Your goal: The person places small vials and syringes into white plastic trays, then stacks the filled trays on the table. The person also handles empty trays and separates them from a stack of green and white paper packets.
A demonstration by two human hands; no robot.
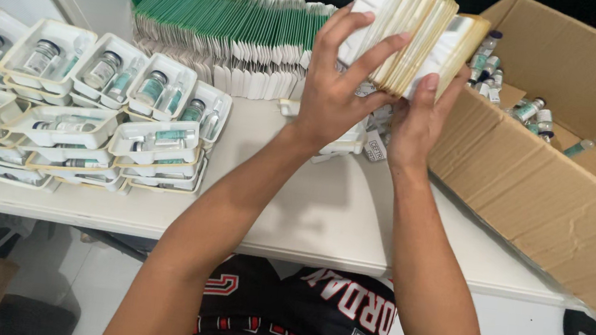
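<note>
here, two hands (pixel 336 93) (pixel 415 121) hold one leaflet stack (pixel 403 30).

White table (pixel 322 215) — stacked vial trays (pixel 85 128), row of green-edged cartons (pixel 231 33), cardboard box (pixel 551 174).

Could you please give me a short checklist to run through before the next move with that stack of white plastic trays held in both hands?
1. Left hand grips the stack of thin white plastic trays: ok, fingers spread over its near face.
2. Right hand supports the stack: ok, thumb pressed on its lower edge.
3. Stack squared up: not ok, the trays fan apart at the top.
4. Bare space on the white table in front: ok.
5. Filled white trays with glass vials stacked steadily at left: ok, though layered unevenly.
6. Loose vials with green labels inside the brown cardboard box: ok, within reach on the right.
</note>
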